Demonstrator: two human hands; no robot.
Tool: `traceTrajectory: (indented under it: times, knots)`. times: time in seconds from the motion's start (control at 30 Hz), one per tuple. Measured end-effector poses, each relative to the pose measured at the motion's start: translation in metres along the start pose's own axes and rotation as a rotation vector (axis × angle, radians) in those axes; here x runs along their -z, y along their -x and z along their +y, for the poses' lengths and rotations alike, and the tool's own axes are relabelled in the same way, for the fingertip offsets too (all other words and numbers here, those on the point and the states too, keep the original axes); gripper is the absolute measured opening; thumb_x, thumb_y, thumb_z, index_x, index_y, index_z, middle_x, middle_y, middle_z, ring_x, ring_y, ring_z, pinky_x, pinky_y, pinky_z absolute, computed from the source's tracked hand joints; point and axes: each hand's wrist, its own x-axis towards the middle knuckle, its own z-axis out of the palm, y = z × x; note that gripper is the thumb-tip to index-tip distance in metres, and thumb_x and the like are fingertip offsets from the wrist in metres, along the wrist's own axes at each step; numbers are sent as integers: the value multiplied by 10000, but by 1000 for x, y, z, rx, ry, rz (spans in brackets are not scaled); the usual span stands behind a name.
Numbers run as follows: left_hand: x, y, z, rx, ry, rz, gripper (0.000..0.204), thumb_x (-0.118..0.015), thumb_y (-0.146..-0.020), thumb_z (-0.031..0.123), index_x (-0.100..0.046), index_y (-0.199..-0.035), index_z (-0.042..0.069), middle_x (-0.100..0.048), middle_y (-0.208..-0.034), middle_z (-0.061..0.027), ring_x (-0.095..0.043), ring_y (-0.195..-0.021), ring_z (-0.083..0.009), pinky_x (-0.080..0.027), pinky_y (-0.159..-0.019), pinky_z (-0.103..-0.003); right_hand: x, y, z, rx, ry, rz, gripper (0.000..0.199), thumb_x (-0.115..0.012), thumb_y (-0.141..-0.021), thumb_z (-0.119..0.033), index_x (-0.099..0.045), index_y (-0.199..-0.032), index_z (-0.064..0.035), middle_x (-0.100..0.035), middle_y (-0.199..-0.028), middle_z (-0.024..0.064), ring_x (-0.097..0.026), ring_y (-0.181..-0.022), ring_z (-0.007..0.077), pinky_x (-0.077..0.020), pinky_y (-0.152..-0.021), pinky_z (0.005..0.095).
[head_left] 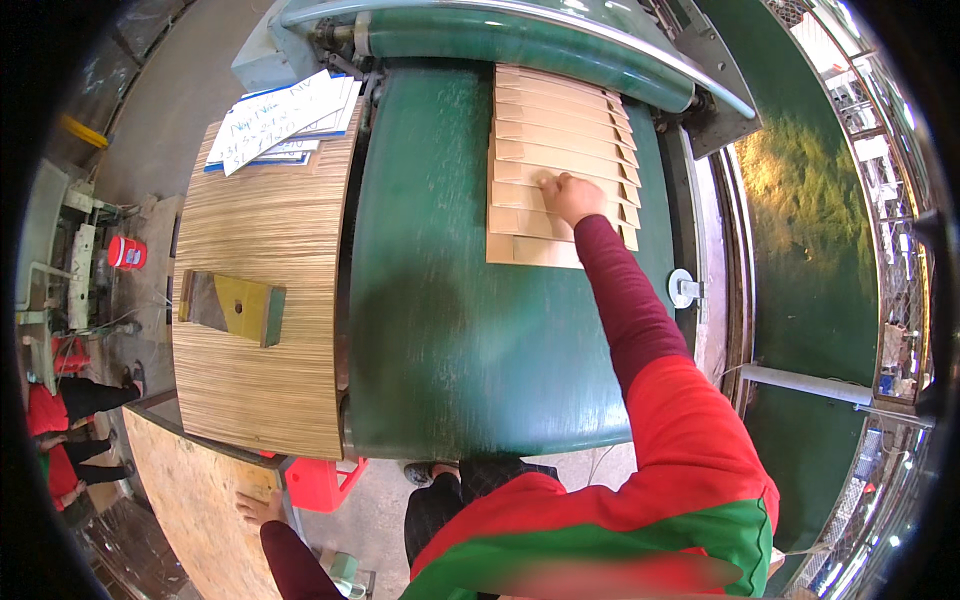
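Folded brown cardboard blanks (565,130) lie overlapping like shingles on the right part of a green conveyor belt (440,330). My right hand (574,198) rests on the nearer part of this row, its fingers curled. Whether they pinch an edge of the card is hidden. Down at the lower left, my left hand (260,508) lies on a worn plywood board (180,490), fingers outstretched and holding nothing.
Left of the belt stands a large stack of brown cardboard (260,400). On it sit a yellow-and-grey block (235,305) and several written paper sheets (280,120). A green roller (530,45) with a metal bar spans the belt's far end. A red plastic stool (320,485) stands below.
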Motion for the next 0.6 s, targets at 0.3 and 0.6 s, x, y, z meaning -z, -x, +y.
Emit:
traceTrajectory:
  times: [0.3, 0.6]
  knots:
    - [-16, -12, -25, -111, -76, 102, 1231, -751, -594, 460, 15, -1498, 125, -59, -1512, -288, -77, -1421, -388, -72, -1149, -484, 14, -85, 27, 232, -105, -57, 645, -427, -898, -582, -592, -1188, -30, -662, -1030, 170, -609, -1008, 349, -462, -899, 407]
    - [-18, -14, -38, -133, 4, 111, 1254, -751, -553, 408, 23, -1499, 129, -54, -1518, -281, -50, -1433, -367, -42, -1149, -497, 12, -144, 8, 84, -152, -29, 698, -410, -899, -584, -375, -1405, -104, -591, -1222, 189, -558, -1142, 335, -431, -963, 406]
